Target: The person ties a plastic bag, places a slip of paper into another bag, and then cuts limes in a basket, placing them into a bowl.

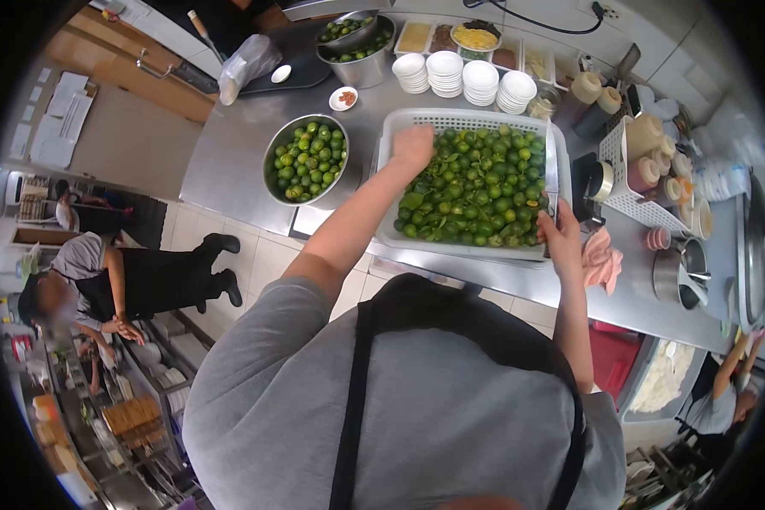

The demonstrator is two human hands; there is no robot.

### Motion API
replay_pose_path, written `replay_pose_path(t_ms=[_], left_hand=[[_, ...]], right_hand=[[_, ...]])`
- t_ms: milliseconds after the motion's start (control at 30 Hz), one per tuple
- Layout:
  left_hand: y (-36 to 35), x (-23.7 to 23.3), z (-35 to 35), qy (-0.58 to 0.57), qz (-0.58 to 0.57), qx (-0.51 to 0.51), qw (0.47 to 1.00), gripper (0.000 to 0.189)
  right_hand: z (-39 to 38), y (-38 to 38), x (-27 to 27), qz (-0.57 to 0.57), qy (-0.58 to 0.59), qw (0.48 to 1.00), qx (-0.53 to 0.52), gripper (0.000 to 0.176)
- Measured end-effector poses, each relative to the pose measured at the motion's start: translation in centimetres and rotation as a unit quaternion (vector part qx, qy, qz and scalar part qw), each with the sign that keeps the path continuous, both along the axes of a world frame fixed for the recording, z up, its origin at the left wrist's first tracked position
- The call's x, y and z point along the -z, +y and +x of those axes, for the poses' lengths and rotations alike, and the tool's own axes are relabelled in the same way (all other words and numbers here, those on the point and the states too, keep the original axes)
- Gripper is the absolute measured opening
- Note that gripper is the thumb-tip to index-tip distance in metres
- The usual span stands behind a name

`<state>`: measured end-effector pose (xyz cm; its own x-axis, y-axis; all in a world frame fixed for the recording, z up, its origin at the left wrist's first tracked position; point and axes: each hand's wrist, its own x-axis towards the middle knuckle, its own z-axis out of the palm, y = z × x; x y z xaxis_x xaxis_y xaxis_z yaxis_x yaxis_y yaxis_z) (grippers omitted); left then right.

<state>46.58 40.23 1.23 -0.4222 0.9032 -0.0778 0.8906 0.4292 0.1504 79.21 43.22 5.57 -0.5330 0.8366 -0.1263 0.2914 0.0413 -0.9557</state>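
A white perforated basket [388, 127] full of green limes [484, 183], some with leaves, sits on the steel counter in front of me. My left hand [414, 147] is closed over the basket's left side, beside the limes. Its fingers point down, and whatever they hold is hidden. Along the basket's right side lies the pale blade of a knife [552, 161], pointing away from me. At the blade's near end is my right hand [561, 229], with fingers curled around what seems to be the handle. Left of the basket stands a steel bowl of limes [308, 160].
Stacked white dishes [444, 72] and topping containers line the back. Sauce bottles [644, 136] fill a white rack on the right, near a pink cloth [602, 259]. A steel pot [361, 68] holds more limes. A person in a black apron [157, 280] stands at left.
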Motion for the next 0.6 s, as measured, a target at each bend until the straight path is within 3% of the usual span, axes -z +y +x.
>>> replay_pose_path(t_ms=[67,167,200,233,267,333,433,600], left_hand=[[-0.4,-0.4,0.0,0.013,0.005,-0.004,1.000,0.021],[-3.1,-5.3,1.6,-0.027,0.019,-0.026,0.999,0.026],[-4.1,-6.1,1.8,-0.259,0.128,-0.056,0.956,0.029],[-5.1,-7.2,2.1,-0.472,0.230,-0.082,0.847,0.032],[-6.2,-8.5,2.8,-0.471,0.230,-0.083,0.848,0.032],[-8.1,-11.3,4.2,-0.674,0.322,-0.088,0.659,0.031],[-10.1,-12.9,5.0,-0.703,0.341,-0.050,0.622,0.031],[-11.6,-13.3,5.4,-0.724,0.359,-0.044,0.588,0.029]], right_hand=[[-0.1,-0.8,0.0,-0.104,0.126,0.986,0.014,0.038],[-0.4,-1.7,-1.0,-0.121,0.123,0.985,0.006,0.043],[-0.5,-2.0,-1.2,-0.113,0.118,0.987,0.001,0.046],[-0.6,-2.4,-1.6,-0.092,0.110,0.990,-0.006,0.046],[-0.7,-2.7,-2.0,-0.093,0.110,0.990,-0.006,0.046],[-1.4,-3.0,-2.6,-0.090,0.096,0.991,0.000,0.041],[-2.8,-3.7,-1.8,-0.110,0.162,0.981,0.005,0.037],[-4.7,-6.3,-4.4,-0.107,0.137,0.984,-0.042,0.037]])
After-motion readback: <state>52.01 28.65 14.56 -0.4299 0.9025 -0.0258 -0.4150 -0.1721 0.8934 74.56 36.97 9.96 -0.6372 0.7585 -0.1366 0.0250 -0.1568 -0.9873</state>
